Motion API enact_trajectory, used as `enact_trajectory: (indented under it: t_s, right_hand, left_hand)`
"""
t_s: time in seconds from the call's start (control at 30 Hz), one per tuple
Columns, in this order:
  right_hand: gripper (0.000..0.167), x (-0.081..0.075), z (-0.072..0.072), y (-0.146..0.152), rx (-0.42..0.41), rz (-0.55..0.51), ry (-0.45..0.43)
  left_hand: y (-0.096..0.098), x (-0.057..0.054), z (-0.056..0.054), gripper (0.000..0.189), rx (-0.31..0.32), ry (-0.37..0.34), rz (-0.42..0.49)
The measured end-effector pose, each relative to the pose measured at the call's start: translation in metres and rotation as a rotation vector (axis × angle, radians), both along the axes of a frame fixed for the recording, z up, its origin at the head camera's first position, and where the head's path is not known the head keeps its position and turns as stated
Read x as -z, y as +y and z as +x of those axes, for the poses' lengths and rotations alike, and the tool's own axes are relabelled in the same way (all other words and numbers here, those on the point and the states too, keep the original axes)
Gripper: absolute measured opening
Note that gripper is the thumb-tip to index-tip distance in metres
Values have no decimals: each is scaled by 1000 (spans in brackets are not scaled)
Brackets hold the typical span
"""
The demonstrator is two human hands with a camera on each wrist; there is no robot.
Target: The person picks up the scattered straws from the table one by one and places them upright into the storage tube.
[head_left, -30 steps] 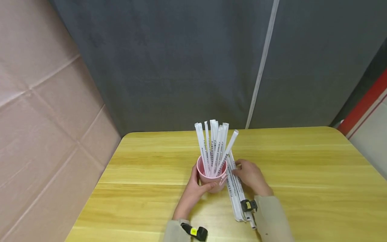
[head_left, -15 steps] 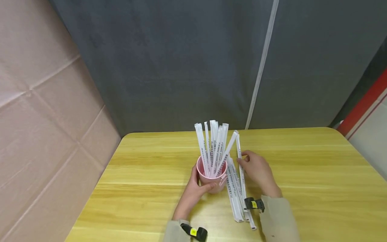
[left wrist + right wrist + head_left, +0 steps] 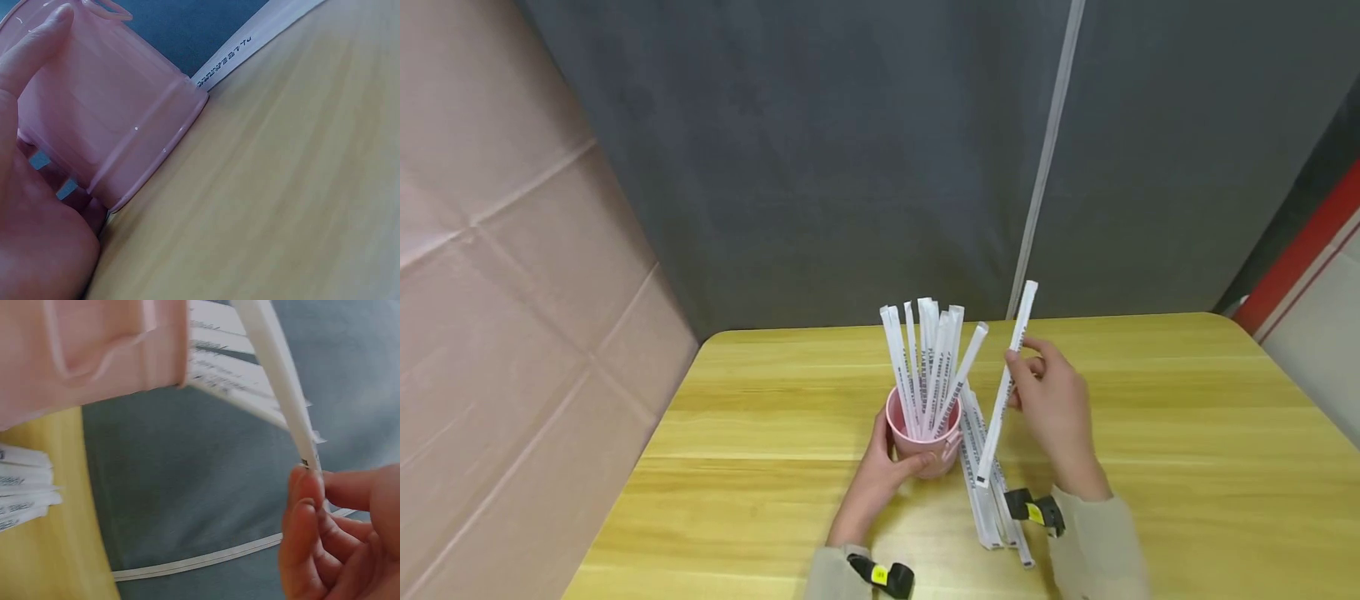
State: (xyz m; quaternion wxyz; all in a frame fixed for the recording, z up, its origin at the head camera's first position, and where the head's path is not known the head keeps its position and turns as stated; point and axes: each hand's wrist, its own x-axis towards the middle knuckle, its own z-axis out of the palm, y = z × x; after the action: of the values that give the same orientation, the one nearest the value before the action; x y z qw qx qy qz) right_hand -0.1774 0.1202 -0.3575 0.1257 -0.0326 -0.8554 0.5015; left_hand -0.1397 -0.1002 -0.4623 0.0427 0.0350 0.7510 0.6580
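Note:
A pink cup (image 3: 945, 463) with a small handle stands on the table, holding several paper-wrapped straws (image 3: 931, 367) that fan out above its rim. My left hand (image 3: 878, 477) grips it from the left side, thumb across the front; the left wrist view shows the thumb on the cup's wall (image 3: 131, 119). To the right of the cup, my right hand (image 3: 1063, 408) pinches one wrapped straw (image 3: 997, 412) between thumb and fingertips, tilted with its top end to the right. Its lower end overlaps a pile of wrapped straws (image 3: 991, 521) lying beside the cup.
The wooden table (image 3: 760, 483) has its far edge against a dark grey curtain (image 3: 850, 167) with a pale vertical strip. A pinkish covered wall (image 3: 512, 333) rises along the left. Black bands with small devices are strapped to both wrists.
My right hand has drawn one wrapped straw off the pile, lifted it and tilted its top to the right. The left hand and the cup have stayed in place.

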Motion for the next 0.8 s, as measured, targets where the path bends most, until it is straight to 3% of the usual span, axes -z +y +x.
enact_trajectory:
  t_s: [0.23, 0.43, 0.63, 0.8]
  right_hand:
    - [46, -19, 13, 0, 69, -222, 173]
    - [41, -24, 17, -4, 37, -356, 341]
    - [32, -21, 16, -13, -38, -340, 333]
    - [28, -15, 13, -21, -103, -262, 268]
  left_hand:
    - [0, 8, -3, 95, -8, 27, -3]
    - [0, 0, -1, 95, 1, 15, 9]
    - [1, -17, 5, 95, 14, 1, 14]
    - [0, -9, 2, 95, 9, 3, 13]
